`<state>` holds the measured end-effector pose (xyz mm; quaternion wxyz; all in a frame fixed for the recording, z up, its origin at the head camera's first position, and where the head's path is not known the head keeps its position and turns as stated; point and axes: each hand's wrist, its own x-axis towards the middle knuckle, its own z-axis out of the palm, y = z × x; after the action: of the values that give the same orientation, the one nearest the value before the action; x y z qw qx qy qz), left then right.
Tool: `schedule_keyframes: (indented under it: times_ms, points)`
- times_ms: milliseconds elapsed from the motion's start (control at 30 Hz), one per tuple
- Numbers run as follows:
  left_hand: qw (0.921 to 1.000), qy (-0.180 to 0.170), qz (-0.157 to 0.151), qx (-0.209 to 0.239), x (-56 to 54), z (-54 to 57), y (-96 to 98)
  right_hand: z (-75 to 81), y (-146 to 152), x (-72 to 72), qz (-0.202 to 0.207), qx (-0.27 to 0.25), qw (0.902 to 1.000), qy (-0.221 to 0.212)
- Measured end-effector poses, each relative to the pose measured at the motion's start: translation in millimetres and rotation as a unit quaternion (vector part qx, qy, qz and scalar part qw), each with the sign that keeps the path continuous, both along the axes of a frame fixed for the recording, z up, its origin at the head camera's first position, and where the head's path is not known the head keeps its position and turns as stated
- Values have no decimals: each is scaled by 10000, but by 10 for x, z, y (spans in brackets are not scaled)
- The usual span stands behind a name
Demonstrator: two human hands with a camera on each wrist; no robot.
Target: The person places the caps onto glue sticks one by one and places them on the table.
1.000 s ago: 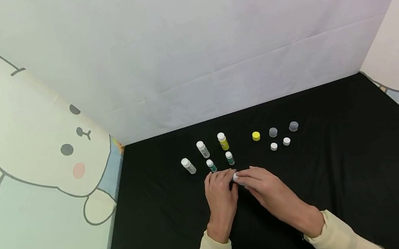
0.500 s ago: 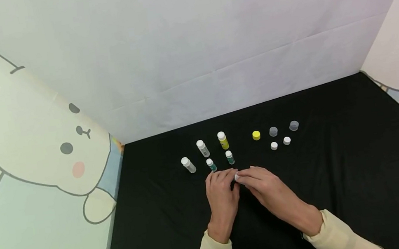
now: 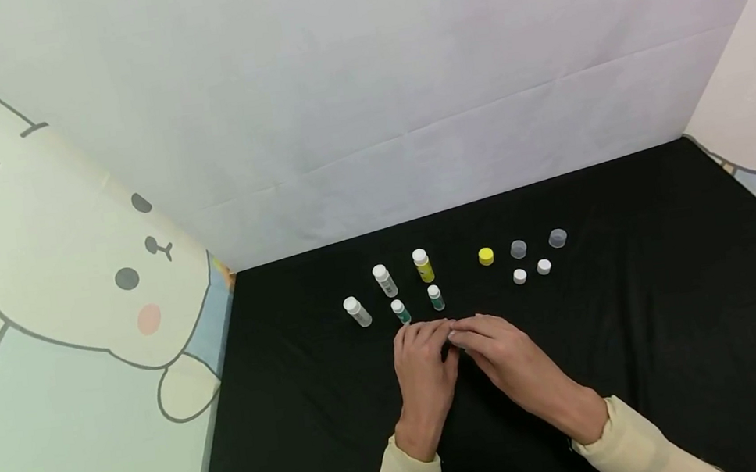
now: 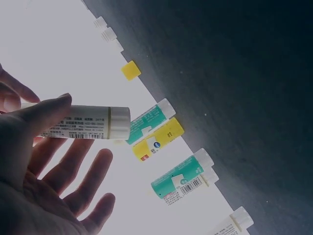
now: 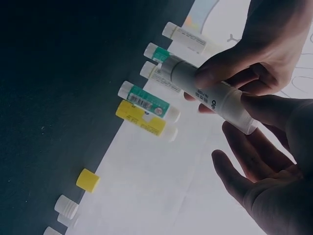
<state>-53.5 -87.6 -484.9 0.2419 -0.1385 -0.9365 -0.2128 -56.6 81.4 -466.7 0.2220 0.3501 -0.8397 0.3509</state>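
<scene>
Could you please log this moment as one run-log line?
left hand: grips white cylindrical labelled bottle | right hand: pinches bottle's translucent end | nearby: round yellow plastic cap on black cloth

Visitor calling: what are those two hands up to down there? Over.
Left hand: gripping white bottle. Right hand: pinching its upper end. Five other bottles standing beyond, seemingly not in the way.
</scene>
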Motion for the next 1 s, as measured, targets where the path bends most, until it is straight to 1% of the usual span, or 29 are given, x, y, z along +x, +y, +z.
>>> schedule_keyframes:
  times_ms: [233,433,533,700,1000]
  points:
    - [9999,-103,-21,43,-6,-17,1,-27,14,-10,-89,-42,9999,-32]
    - [9998,25,-176,75,-1,-33,-2,-49,22,-21,-149,-78,9999,-12]
    - [9998,26,-207,14,-4,-31,0,-56,30,-30,-167,-111,9998,-59]
    - [9996,48,-164,-210,-17,-29,2,-68,42,-41,-179,-130,9996,-185]
    - [9987,195,-305,-357,-22,-41,-10,-94,41,-33,-192,-230,9988,-376]
